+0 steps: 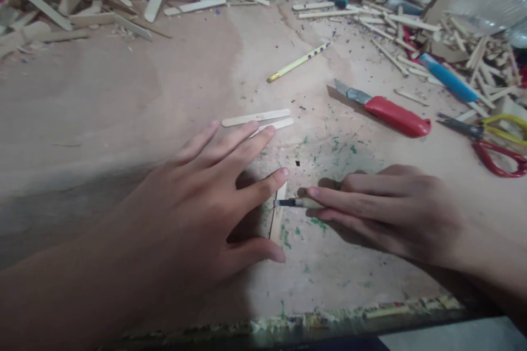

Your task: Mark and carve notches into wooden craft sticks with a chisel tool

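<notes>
My left hand (206,192) lies spread on the wooden table, its index fingertip and thumb at the two ends of a short wooden stick (277,223). My right hand (391,205) is closed around a small tool with a light handle (309,203) and a dark metal shaft. The tool's flat tip rests on or just over the middle of that stick, near a small pencil mark. Two more sticks lie beyond my left fingers: one with a drawn mark (247,118), the other (280,124) partly beside my fingertips.
A red utility knife (397,115) with its blade out and scissors (480,134) lie at the right. Farther back is a yellow pencil (298,63). Piles of sticks (197,6) and scraps line the back. The table's rough front edge (308,321) runs along the bottom.
</notes>
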Action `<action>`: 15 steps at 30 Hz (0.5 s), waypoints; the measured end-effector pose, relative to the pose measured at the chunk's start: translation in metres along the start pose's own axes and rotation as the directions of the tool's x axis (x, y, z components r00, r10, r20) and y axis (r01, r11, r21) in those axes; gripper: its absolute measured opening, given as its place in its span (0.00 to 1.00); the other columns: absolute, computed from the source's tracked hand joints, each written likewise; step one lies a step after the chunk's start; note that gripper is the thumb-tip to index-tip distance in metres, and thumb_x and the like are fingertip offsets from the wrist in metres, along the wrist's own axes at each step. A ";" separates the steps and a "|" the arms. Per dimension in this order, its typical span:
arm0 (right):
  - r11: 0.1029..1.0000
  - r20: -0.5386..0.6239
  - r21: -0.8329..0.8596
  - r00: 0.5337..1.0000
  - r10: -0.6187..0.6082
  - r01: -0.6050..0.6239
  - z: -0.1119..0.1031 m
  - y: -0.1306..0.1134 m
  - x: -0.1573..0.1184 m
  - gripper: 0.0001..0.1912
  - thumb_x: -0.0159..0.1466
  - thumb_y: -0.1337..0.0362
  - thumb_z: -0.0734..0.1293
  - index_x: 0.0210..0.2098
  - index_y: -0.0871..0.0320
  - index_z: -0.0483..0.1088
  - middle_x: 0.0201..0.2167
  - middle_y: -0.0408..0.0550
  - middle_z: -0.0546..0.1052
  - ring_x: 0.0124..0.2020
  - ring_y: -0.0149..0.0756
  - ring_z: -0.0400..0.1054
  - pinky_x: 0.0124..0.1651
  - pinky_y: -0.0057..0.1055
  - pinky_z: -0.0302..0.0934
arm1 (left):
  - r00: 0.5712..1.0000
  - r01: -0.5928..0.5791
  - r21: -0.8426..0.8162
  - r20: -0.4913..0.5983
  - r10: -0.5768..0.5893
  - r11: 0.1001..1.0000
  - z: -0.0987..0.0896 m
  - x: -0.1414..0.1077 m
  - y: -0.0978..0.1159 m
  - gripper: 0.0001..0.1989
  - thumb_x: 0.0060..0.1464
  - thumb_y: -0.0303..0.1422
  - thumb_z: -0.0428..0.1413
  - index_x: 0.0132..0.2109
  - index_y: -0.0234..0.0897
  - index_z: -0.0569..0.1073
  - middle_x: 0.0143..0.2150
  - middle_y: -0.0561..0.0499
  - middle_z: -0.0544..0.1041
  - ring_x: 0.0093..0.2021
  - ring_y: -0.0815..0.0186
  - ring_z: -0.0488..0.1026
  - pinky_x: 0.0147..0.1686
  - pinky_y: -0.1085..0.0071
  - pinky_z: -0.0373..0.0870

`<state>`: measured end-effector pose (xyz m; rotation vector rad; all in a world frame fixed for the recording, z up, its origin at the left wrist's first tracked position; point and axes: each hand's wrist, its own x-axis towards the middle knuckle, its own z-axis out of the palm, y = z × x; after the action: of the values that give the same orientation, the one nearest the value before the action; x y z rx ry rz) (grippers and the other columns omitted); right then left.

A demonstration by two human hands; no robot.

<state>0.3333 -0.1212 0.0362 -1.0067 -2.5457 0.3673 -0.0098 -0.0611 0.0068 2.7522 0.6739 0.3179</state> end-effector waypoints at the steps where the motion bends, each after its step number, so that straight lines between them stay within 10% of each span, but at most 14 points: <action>1: 1.000 -0.004 0.004 1.000 0.004 -0.004 0.000 -0.001 0.000 0.13 0.94 0.63 0.66 0.63 0.61 0.84 0.35 0.41 0.86 0.28 0.28 0.79 0.32 0.28 0.66 | 1.000 -0.004 0.000 -0.005 0.004 1.000 0.000 0.000 0.000 0.38 0.86 0.64 0.57 0.86 0.45 0.75 0.96 0.32 0.59 0.94 0.32 0.60 0.94 0.27 0.56; 15: 1.000 0.021 0.010 0.999 0.029 -0.030 -0.004 0.003 -0.003 0.16 0.95 0.59 0.64 0.65 0.58 0.83 0.35 0.43 0.87 0.27 0.30 0.79 0.31 0.31 0.65 | 1.000 -0.012 0.017 -0.003 0.012 1.000 -0.002 0.001 0.001 0.39 0.88 0.64 0.50 0.85 0.43 0.75 0.94 0.28 0.61 0.94 0.32 0.61 0.93 0.24 0.58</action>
<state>0.3388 -0.1214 0.0377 -1.0427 -2.5467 0.4009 -0.0089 -0.0605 0.0094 2.7738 0.6636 0.3199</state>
